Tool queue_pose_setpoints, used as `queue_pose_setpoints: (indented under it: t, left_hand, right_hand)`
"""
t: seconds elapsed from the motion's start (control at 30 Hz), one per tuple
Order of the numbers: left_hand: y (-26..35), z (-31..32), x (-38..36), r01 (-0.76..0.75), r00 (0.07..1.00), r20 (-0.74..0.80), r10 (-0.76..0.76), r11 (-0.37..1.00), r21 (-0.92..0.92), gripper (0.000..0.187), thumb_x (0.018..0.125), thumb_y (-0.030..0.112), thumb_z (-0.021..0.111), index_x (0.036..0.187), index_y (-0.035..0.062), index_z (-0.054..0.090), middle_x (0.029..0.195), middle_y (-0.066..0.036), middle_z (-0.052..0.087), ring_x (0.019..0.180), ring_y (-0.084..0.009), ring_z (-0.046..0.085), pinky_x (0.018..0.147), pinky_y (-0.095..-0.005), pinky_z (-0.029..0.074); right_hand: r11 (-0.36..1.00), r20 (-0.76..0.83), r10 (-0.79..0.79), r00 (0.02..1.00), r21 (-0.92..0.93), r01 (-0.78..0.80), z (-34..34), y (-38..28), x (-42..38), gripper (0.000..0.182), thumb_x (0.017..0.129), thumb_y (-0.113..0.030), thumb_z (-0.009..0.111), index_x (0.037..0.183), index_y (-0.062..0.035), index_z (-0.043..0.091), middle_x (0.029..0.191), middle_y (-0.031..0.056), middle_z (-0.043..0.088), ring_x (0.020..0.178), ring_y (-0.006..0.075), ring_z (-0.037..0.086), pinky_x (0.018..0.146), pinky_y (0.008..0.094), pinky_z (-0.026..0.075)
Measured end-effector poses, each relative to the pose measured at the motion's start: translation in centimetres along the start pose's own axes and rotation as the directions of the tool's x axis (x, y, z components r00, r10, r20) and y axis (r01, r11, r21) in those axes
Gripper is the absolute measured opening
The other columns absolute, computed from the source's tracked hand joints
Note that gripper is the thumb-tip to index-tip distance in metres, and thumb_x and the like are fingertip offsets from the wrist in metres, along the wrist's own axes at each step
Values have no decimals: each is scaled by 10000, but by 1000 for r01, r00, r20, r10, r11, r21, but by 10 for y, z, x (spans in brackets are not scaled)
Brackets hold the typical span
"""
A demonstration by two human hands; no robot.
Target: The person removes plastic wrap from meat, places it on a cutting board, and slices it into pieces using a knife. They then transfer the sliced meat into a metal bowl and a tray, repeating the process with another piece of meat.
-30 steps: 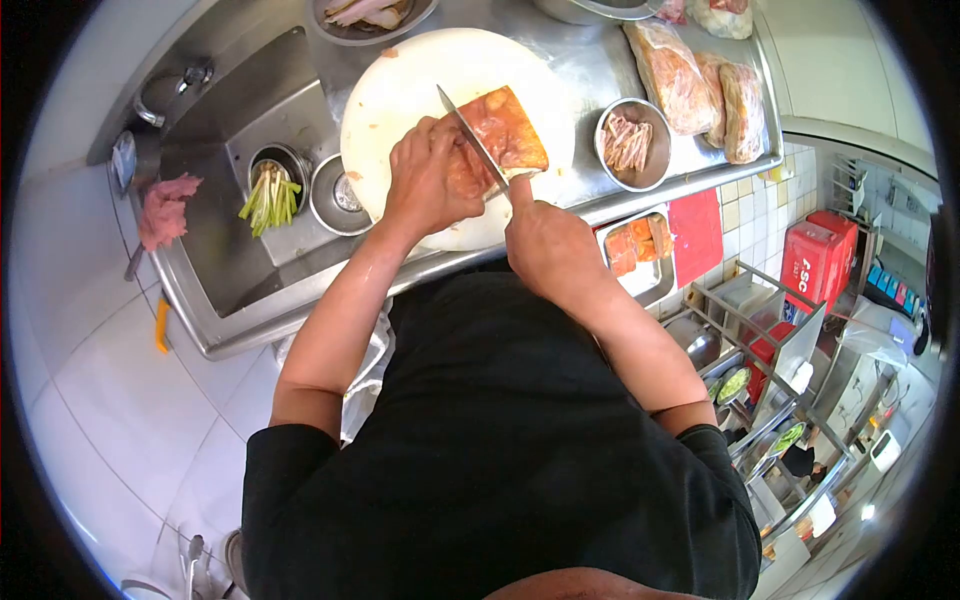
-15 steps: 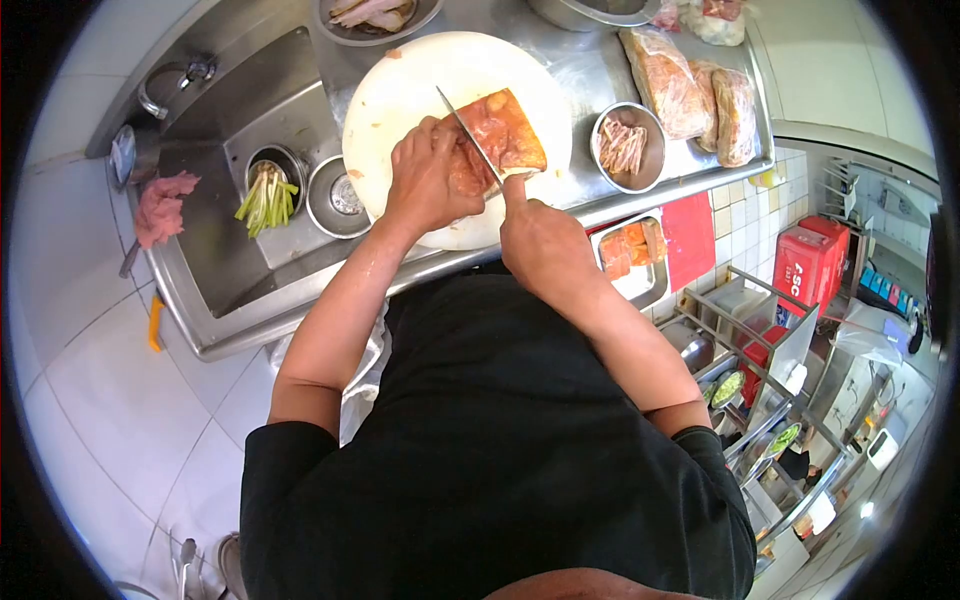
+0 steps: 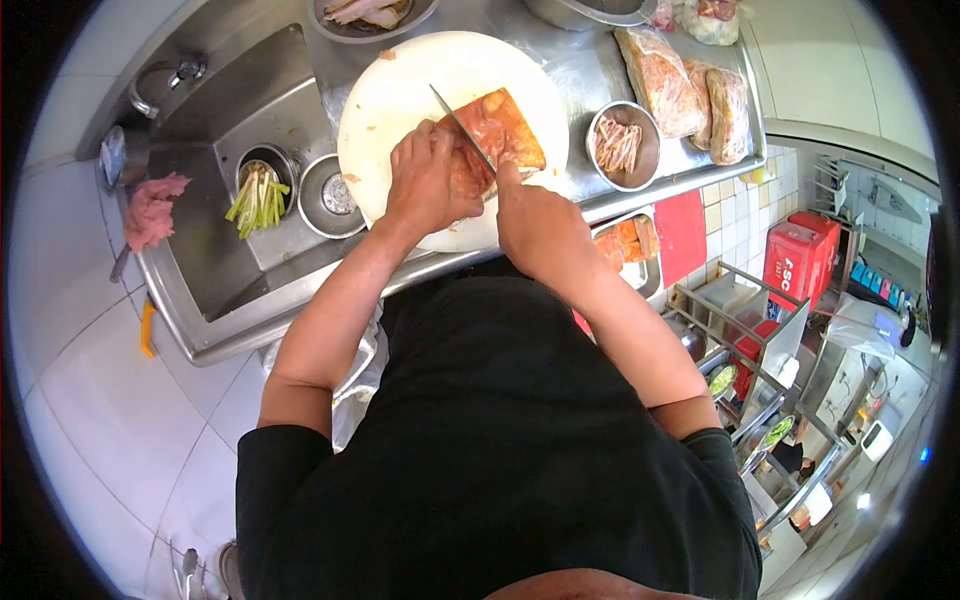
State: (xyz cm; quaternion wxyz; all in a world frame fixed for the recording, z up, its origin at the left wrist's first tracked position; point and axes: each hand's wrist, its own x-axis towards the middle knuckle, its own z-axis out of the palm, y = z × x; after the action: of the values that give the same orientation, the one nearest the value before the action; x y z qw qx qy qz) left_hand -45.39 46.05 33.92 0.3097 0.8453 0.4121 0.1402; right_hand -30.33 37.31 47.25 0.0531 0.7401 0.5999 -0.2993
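A slab of reddish-brown roasted meat (image 3: 512, 128) lies on a round white cutting board (image 3: 385, 105). My left hand (image 3: 430, 185) is closed over the slab's left part, fingers curled on its top beside the blade. In my right hand (image 3: 545, 225) is a knife (image 3: 460, 124), its blade lying slantwise across the meat with the tip pointing away from me. My fist hides the handle, and the index finger stretches along toward the blade. Whether the edge has gone right through cannot be seen.
A steel bowl of meat strips (image 3: 618, 147) and plastic-wrapped meat slabs (image 3: 660, 85) stand to the right. On the left is a sink (image 3: 230, 130) holding a pot of green stalks (image 3: 258, 200) and a bowl (image 3: 330, 197). A tray of meat pieces (image 3: 630, 245) sits below the counter edge.
My right hand has shifted slightly forward, away from my body, with the knife. My left hand stays on the meat. The whole view has moved a little.
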Motion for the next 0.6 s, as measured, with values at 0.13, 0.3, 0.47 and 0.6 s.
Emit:
queue_pose_setpoints:
  t: [0.13,0.3,0.47,0.6]
  left_hand:
    - [2,-3,1,17,998,53,-17,1000,10,1006,551,299,991,1396,27,517,1522,-310,452,1421,-457,422,1223,-537,304]
    - [3,-2,1,35,998,59,-34,999,-15,1051,554,289,991,1437,37,481,1503,-273,465,1408,-449,434,1214,-534,314]
    - [2,5,4,31,999,-12,-32,999,-35,1107,550,283,986,1477,23,440,1485,-241,472,1387,-437,448,1204,-529,324]
    - [1,5,-4,17,1000,-9,-18,999,-27,1092,533,280,972,1454,5,454,1474,-254,481,1378,-437,449,1201,-533,323]
  right_hand:
    - [1000,-7,-13,1000,20,13,-11,1,14,227,970,-23,505,1175,72,489,858,316,728,860,496,747,773,590,591]
    - [999,23,-30,999,42,29,-9,-3,48,257,962,-35,537,1186,87,505,952,357,728,945,505,742,825,577,586]
    - [999,58,36,998,27,-38,-22,-10,22,283,976,-56,547,1220,86,521,1007,340,742,985,490,747,864,564,588]
    - [995,154,103,983,0,-105,-12,-8,9,288,992,-53,531,1244,87,512,1016,330,750,1015,482,752,902,551,587]
